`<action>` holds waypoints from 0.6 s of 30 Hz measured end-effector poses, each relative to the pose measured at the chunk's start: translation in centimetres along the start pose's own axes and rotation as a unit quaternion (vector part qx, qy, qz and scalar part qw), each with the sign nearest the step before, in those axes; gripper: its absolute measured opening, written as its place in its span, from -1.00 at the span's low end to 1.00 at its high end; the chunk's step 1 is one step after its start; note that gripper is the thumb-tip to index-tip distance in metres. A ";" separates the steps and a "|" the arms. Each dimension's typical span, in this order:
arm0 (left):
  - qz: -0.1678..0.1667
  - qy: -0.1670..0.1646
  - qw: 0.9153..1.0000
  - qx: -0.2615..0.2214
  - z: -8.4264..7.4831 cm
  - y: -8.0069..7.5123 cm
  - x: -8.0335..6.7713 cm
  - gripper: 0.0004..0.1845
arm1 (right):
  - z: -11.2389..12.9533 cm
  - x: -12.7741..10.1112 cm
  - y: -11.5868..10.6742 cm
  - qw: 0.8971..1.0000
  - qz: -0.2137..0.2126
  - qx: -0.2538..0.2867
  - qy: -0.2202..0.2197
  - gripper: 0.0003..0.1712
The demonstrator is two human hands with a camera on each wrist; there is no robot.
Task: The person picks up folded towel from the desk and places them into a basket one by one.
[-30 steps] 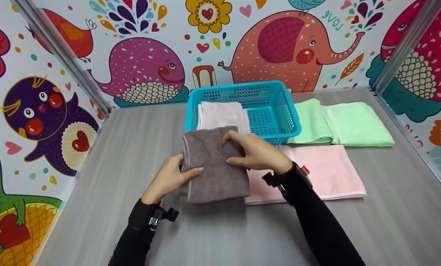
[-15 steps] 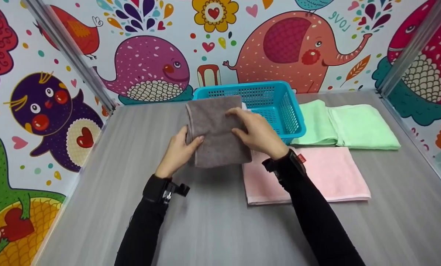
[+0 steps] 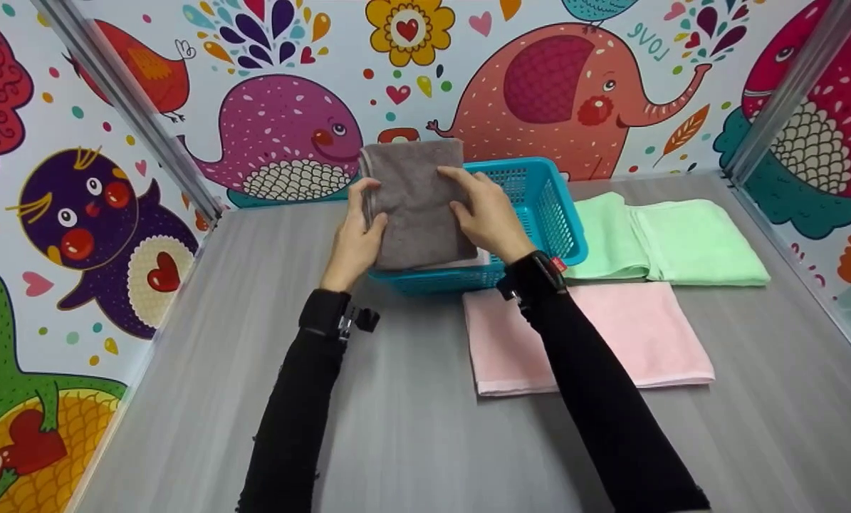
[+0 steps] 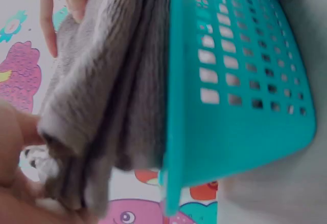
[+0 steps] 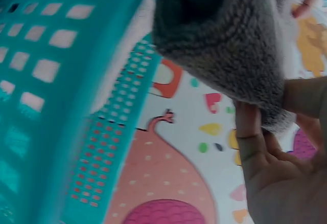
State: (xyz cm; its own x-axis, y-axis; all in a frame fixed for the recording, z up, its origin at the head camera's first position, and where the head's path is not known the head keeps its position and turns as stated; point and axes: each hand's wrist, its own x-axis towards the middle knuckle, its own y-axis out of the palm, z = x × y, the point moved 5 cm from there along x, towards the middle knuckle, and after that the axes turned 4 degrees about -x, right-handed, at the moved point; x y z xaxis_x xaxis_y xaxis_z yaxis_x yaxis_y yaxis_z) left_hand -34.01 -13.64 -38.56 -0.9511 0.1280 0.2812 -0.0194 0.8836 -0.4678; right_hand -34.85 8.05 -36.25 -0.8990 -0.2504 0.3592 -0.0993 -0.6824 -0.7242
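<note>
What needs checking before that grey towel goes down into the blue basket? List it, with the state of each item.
1. Both hands hold the towel: left hand and right hand grip the folded grey towel at its sides. Ok.
2. Towel folded: the layers look stacked and none hang loose. Ok.
3. Towel over the basket: it is held above the left half. Ok.
4. Room in the basket: a light towel edge shows beneath; the right half looks free. How high the pile stands: cannot tell.
5. Nearby towels out of the way: pink towel and green towels lie on the table outside the basket. Ok.
</note>
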 end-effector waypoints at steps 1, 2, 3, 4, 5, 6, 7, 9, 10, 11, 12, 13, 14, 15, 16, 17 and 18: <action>0.002 0.004 1.000 0.013 0.0 0.1 0.3 -0.55 | -0.3 0.3 0.2 1.000 -0.003 -0.001 0.003 -0.38; 0.003 0.006 1.000 0.029 0.1 0.3 0.5 -0.59 | -0.6 0.5 0.4 1.000 -0.004 -0.004 0.006 -0.39; 0.005 0.006 0.999 0.043 0.2 0.4 0.8 -0.61 | -0.9 0.7 0.6 1.000 -0.004 -0.005 0.009 -0.39; 0.005 0.006 0.998 0.059 0.3 0.5 1.1 -0.64 | -1.2 0.8 0.8 1.000 -0.001 -0.007 0.013 -0.39; 0.006 0.004 0.997 0.073 0.5 0.7 1.4 -0.66 | -1.5 1.0 1.1 1.000 0.003 -0.008 0.017 -0.39; 0.006 0.000 0.996 0.089 0.7 0.9 1.6 -0.67 | -1.8 1.1 1.4 1.000 0.007 -0.009 0.021 -0.40; 0.006 -0.006 0.994 0.105 1.0 1.1 1.8 -0.68 | -2.1 1.2 1.7 1.000 0.013 -0.010 0.026 -0.40; 0.008 -0.017 0.991 0.133 1.5 1.6 2.1 -0.70 | -2.8 1.2 2.4 0.999 0.026 -0.014 0.037 -0.40; 0.009 -0.020 0.989 0.147 1.7 1.8 2.1 -0.71 | -3.1 1.2 2.8 0.998 0.033 -0.016 0.044 -0.40; 0.012 -0.024 0.987 0.160 2.0 2.0 2.1 -0.71 | -3.4 1.1 3.1 0.998 0.038 -0.019 0.049 -0.40; 0.013 -0.028 0.984 0.174 2.3 2.3 2.1 -0.71 | -3.6 1.1 3.5 0.997 0.042 -0.022 0.054 -0.40; 0.015 -0.028 0.982 0.184 2.5 2.5 2.1 -0.71 | -3.8 1.0 3.8 0.997 0.047 -0.024 0.059 -0.40; 0.015 -0.029 0.981 0.193 2.7 2.7 2.0 -0.71 | -4.0 1.0 4.1 0.996 0.050 -0.027 0.062 -0.40; 0.015 -0.029 0.979 0.202 2.8 2.9 2.0 -0.70 | -4.2 1.0 4.4 0.996 0.052 -0.028 0.064 -0.41; 0.016 -0.030 0.977 0.209 3.0 3.0 1.9 -0.69 | -4.3 1.0 4.7 0.996 0.054 -0.032 0.066 -0.41; 0.020 -0.032 0.975 0.218 3.2 3.2 1.8 -0.67 | -4.4 1.0 5.0 0.996 0.055 -0.034 0.066 -0.42; 0.025 -0.032 0.973 0.228 3.3 3.4 1.8 -0.66 | -4.5 1.0 5.2 0.996 0.056 -0.037 0.067 -0.43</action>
State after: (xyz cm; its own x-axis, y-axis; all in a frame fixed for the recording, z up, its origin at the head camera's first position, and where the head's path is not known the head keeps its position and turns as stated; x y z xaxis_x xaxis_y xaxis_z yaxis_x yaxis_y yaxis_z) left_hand -36.77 -11.87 -42.45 -0.9713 0.1243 0.2029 -0.0938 0.5837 -0.8065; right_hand -38.18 7.38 -42.30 -0.9544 -0.2255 0.1958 -0.0216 -0.6018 -0.7984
